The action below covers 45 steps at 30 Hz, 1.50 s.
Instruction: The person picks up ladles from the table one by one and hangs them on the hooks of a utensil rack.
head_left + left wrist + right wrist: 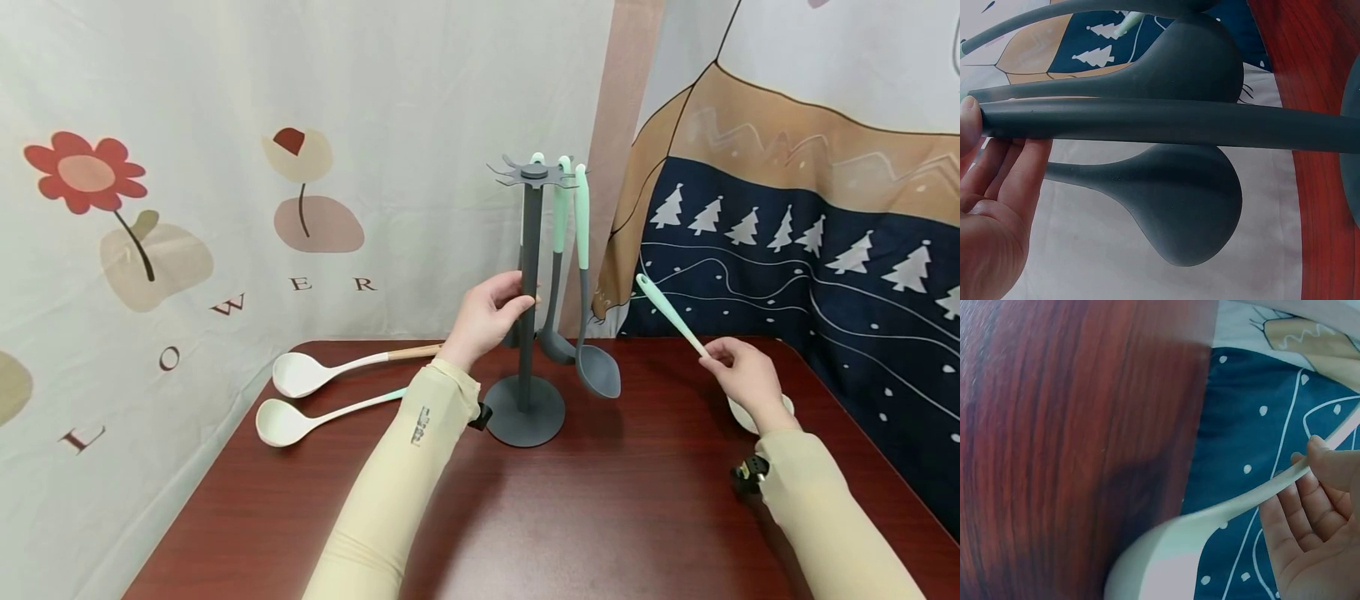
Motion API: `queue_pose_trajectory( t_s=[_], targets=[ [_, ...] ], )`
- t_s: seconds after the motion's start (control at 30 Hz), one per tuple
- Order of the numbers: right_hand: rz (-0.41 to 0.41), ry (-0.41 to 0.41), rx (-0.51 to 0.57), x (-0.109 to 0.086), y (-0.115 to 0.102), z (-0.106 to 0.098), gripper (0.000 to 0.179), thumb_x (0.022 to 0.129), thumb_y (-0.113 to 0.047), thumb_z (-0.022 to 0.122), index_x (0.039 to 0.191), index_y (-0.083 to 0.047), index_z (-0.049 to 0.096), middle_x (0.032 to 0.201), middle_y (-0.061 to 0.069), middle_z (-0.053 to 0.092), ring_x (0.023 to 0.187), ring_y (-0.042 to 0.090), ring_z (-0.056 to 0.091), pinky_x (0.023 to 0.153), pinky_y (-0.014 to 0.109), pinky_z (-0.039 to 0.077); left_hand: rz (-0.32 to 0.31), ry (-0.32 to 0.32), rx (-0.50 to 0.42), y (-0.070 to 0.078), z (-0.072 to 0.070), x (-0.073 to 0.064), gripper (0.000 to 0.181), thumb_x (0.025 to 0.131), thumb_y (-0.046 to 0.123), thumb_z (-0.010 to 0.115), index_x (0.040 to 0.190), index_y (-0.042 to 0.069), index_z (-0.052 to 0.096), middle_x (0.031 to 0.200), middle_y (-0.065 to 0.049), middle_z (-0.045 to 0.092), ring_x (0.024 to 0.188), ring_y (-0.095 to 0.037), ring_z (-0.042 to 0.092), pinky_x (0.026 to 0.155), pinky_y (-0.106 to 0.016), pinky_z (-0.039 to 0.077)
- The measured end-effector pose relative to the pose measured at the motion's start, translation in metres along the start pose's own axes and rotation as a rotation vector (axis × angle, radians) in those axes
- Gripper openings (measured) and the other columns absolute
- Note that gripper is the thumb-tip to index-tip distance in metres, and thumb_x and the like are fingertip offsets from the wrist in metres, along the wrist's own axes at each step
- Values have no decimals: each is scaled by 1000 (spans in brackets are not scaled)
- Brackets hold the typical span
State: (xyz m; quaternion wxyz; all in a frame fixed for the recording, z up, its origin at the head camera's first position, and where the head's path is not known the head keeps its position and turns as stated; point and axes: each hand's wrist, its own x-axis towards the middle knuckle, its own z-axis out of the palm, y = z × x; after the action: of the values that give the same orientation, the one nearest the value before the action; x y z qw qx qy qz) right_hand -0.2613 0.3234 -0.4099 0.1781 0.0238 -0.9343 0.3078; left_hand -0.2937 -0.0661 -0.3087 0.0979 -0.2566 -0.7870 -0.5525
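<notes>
White, mint-handled ladle (670, 312): your right hand (746, 375) pinched it. Grey, round-based utensil stand (532, 242): your left hand (491, 312) pinched its post.

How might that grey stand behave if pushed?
The stand would probably slide or rock, not roll, having a flat round base. It may tip most easily toward the side where green-handled ladles hang. The left hand gripping its post likely steadies it.

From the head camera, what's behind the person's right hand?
Behind the right hand, a ladle's pale bowl shows at both sides; its middle and neck are covered there.
</notes>
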Motion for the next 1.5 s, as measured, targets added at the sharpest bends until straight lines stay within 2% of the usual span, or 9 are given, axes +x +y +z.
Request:
queue_pose_trajectory(
  t_s=[0.2, 0.5, 0.7, 0.97, 1.3, 1.5],
  targets=[
    [-30, 15, 29, -1, -10, -1, 17, 95, -11, 67, 103, 4, 65, 97, 23, 66, 86, 36, 60, 71, 41, 47, -7, -3, -1, 1, 0, 0, 31, 95, 14, 68, 126, 8, 67, 108, -4, 72, 94, -16, 67, 87, -33, 52],
    [-59, 36, 67, -2, -20, 0, 17, 94, -12, 68, 102, 2, 66, 94, 18, 68, 83, 31, 60, 63, 18, 44, -10, -6, 18, 1, 0, 1, 32, 95, 15, 68, 127, 9, 66, 110, -4, 72, 95, -16, 67, 88, -33, 52],
    [-85, 44, 69, -2, -24, 3, 16, 94, -12, 69, 102, 2, 66, 92, 18, 68, 81, 29, 60, 61, 16, 44, -12, -4, 11, 2, 0, 0, 33, 95, 14, 68, 128, 8, 66, 110, -5, 72, 95, -17, 67, 87, -33, 52],
    [-74, 50, 83, -1, -31, 1, 18, 94, -13, 69, 103, 1, 65, 93, 19, 68, 82, 30, 62, 60, 15, 45, -2, 0, 13, 1, 0, 0, 34, 95, 13, 68, 128, 6, 65, 110, -7, 72, 95, -17, 67, 88, -33, 52],
    [-93, 55, 114, -2, -53, -4, 19, 94, -14, 70, 105, 0, 66, 95, 18, 70, 86, 30, 63, 64, 10, 43, 0, 1, 10, 1, 0, 0, 32, 95, 12, 68, 127, 7, 66, 109, -6, 72, 93, -16, 67, 87, -33, 52],
    [-108, 61, 137, -3, -67, -6, 19, 94, -16, 70, 106, -1, 66, 94, 16, 69, 82, 19, 60, 66, 9, 42, 3, 1, 6, 1, 0, 0, 31, 95, 12, 68, 125, 7, 67, 108, -6, 73, 93, -17, 67, 87, -32, 53]
  ],
)
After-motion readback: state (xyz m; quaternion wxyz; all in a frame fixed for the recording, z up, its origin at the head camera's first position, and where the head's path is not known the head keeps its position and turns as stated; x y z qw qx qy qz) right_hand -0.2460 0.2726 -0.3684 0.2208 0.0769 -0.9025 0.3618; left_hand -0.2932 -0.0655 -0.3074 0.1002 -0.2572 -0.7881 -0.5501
